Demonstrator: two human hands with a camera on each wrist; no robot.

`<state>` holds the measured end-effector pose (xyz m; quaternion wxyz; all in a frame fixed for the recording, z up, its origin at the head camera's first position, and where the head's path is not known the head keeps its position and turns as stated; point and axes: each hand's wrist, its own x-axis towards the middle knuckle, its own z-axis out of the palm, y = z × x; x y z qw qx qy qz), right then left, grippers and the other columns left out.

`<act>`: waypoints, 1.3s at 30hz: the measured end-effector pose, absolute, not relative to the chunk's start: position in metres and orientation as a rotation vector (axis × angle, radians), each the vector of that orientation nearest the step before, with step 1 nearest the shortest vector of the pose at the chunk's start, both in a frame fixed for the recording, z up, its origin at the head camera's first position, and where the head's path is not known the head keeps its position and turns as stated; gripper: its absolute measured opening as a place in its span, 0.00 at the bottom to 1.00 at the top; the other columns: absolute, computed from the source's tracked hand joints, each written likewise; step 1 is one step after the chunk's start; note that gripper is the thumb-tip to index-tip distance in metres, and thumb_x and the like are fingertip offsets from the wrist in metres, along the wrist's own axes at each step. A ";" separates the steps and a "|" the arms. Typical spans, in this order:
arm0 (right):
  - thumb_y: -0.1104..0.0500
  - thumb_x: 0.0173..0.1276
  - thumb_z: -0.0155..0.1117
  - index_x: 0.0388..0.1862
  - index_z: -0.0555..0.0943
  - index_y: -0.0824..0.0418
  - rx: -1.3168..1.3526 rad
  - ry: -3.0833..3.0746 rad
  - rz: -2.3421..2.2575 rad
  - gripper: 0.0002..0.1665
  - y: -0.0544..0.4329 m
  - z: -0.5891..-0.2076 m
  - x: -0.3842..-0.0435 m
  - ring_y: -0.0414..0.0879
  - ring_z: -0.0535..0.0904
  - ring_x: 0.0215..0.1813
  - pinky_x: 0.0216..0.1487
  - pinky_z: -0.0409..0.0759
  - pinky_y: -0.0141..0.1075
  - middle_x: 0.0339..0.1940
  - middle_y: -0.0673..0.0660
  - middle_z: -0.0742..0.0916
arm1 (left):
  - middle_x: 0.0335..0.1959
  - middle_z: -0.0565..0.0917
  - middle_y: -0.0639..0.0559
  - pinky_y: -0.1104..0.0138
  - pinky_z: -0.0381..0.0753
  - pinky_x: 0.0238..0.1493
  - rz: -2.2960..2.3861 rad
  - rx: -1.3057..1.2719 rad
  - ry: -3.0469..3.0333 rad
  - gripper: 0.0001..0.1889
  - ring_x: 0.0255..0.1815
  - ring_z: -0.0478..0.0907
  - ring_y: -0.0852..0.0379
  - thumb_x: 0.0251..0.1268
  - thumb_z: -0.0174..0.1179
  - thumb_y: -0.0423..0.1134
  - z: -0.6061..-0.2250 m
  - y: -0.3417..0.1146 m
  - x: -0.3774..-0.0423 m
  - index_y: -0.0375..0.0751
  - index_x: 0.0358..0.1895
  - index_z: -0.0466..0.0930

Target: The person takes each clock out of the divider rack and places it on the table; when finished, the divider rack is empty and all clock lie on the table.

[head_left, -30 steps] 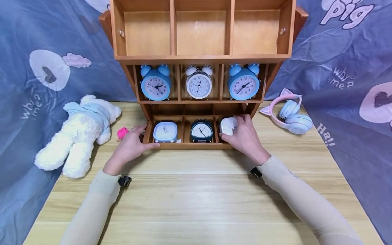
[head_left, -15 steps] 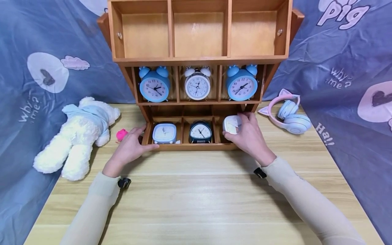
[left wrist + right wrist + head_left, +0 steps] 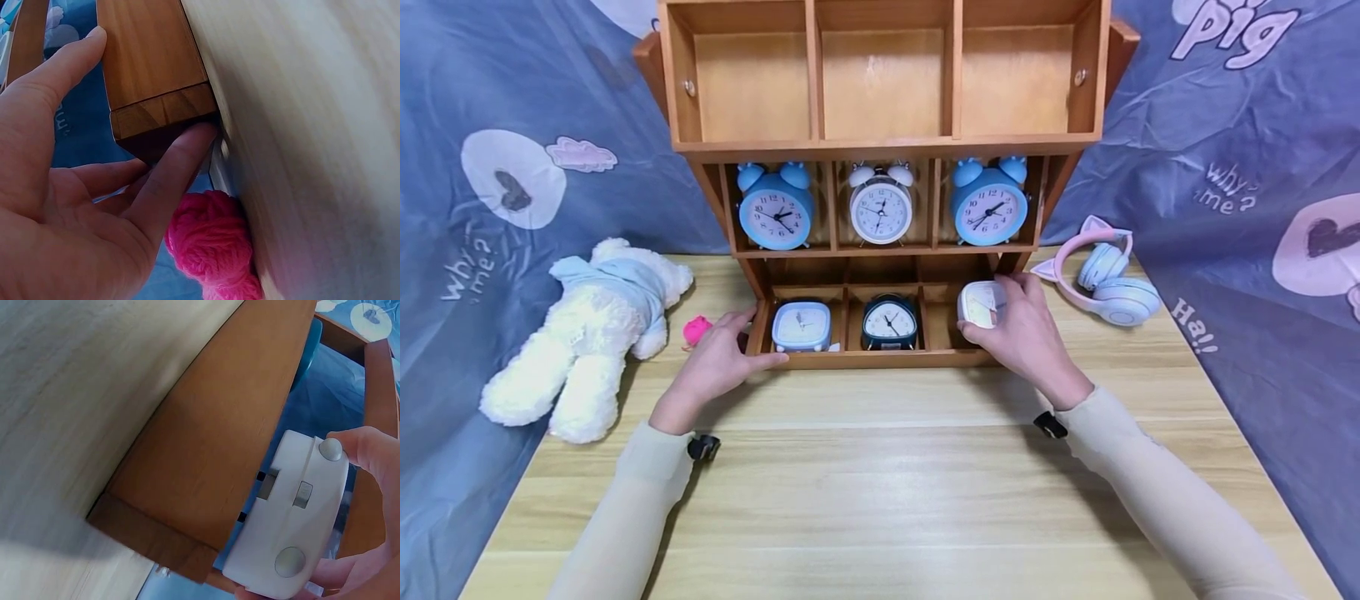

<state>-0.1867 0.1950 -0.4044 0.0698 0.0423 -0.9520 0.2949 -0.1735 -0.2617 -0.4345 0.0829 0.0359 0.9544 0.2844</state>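
Note:
In the head view, my right hand (image 3: 1033,343) holds a small white alarm clock (image 3: 978,303) between thumb and fingers, in the bottom-right compartment of the brown wooden shelf (image 3: 887,360). The right wrist view shows that white clock (image 3: 294,515) from its side, with round knobs and a slot, close behind the front board. My left hand (image 3: 718,363) grips the shelf's lower left corner, thumb on the front board (image 3: 150,50) and fingers round the end. A light blue clock (image 3: 802,326) and a dark green clock (image 3: 890,322) stand in the other two bottom compartments.
The middle row holds a blue twin-bell clock (image 3: 776,217), a white one (image 3: 881,211) and another blue one (image 3: 990,212). A white plush toy (image 3: 587,342) and pink yarn (image 3: 697,331) lie left. Cat-ear headphones (image 3: 1120,298) lie right on the table (image 3: 880,483).
My right hand has shifted the white clock to the right within its compartment. The left hand keeps its grip on the shelf corner. The head view has shifted slightly.

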 end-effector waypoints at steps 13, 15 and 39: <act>0.47 0.63 0.85 0.81 0.71 0.75 0.135 -2.818 0.865 0.56 0.215 -0.399 -0.178 0.72 0.72 0.75 0.76 0.74 0.68 0.78 0.76 0.71 | 0.89 0.62 0.26 0.31 0.66 0.86 0.854 0.103 2.848 0.63 0.88 0.61 0.24 0.65 0.77 0.70 -0.434 -0.262 -0.172 0.33 0.90 0.57; 0.47 0.63 0.85 0.81 0.71 0.74 0.127 -2.819 0.869 0.57 0.219 -0.398 -0.178 0.72 0.71 0.76 0.77 0.73 0.68 0.79 0.76 0.71 | 0.89 0.63 0.26 0.32 0.66 0.86 0.858 0.103 2.852 0.63 0.88 0.62 0.24 0.65 0.77 0.70 -0.434 -0.262 -0.171 0.33 0.90 0.58; 0.46 0.64 0.84 0.86 0.66 0.74 -0.034 -2.851 0.859 0.61 0.272 -0.399 -0.180 0.79 0.72 0.74 0.75 0.73 0.75 0.81 0.79 0.67 | 0.79 0.78 0.27 0.37 0.83 0.73 1.029 0.133 2.805 0.57 0.74 0.82 0.30 0.67 0.81 0.59 -0.440 -0.273 -0.172 0.33 0.89 0.61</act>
